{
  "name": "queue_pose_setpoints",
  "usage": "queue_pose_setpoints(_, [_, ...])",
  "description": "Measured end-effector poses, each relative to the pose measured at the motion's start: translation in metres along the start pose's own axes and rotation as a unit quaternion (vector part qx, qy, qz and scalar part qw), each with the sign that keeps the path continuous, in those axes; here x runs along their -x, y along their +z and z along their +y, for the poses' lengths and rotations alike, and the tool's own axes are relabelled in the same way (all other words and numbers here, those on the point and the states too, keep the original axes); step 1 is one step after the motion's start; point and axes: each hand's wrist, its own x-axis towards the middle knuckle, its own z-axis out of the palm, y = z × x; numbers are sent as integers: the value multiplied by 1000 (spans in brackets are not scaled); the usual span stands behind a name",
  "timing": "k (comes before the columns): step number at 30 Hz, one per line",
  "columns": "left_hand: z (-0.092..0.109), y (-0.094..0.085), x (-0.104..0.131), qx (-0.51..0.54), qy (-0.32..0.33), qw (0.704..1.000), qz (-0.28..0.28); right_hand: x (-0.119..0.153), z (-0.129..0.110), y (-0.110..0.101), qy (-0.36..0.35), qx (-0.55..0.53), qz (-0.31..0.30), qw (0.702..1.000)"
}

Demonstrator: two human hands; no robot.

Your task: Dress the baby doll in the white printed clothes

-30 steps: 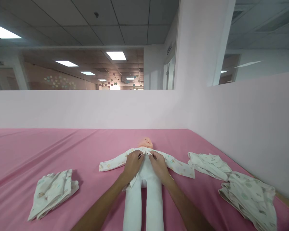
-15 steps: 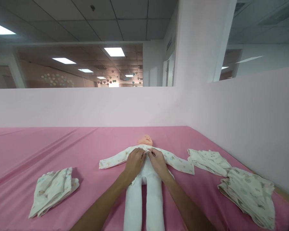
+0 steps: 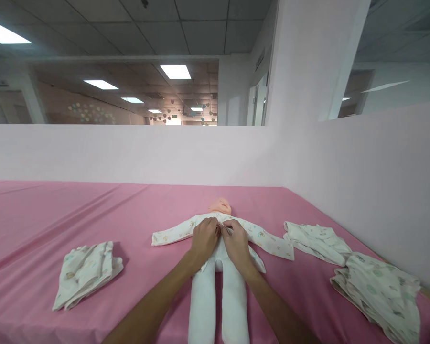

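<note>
Head view shows a baby doll [image 3: 217,267] lying on its back at the middle of the pink table cover [image 3: 39,215], head toward 12 o'clock and plain white legs toward 6. It wears a printed top [image 3: 261,239] whose sleeves stretch out to 9 and 3 o'clock. The left hand [image 3: 204,241] and the right hand [image 3: 236,243] sit side by side on the chest, fingers curled, each pinching an edge of the top's front opening just below the neck; the two edges meet between the thumbs.

The top looks like thin, soft cotton: light, limp, apt to wrinkle and slide over the smooth stuffed body, so a fingertip pinch close to the edge seems the surest hold. The doll itself looks soft and light.

A folded cloth [image 3: 86,272] lies at 8 o'clock, well apart. More printed garments [image 3: 351,263] lie in a loose heap at 3 to 4 o'clock, near the partition wall [image 3: 380,181].
</note>
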Motion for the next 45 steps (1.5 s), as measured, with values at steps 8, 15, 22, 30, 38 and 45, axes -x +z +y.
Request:
queue_pose_setpoints(8, [-1, -6, -3, 132, -29, 991, -24, 1, 0, -4, -15, -22, -37, 999])
queue_pose_setpoints(15, [-8, -6, -10, 313, -77, 944, -65, 0, 0, -5, -7, 7, -58, 998])
queue_pose_setpoints(22, [-15, -1, -13, 393, -105, 910, -81, 0, -3, -7, -33, -13, -57, 998])
queue_pose_setpoints(30, [-17, 6, -16, 349, -86, 932, -54, -1, 4, -4, 19, -38, -47, 998])
queue_pose_setpoints(38, [-17, 6, -17, 367, -87, 924, -67, -2, 6, -3, 12, -3, -57, 998])
queue_pose_setpoints(45, [-5, -14, -8, 278, -84, 955, -68, 11, 14, -19, -53, 138, -40, 988])
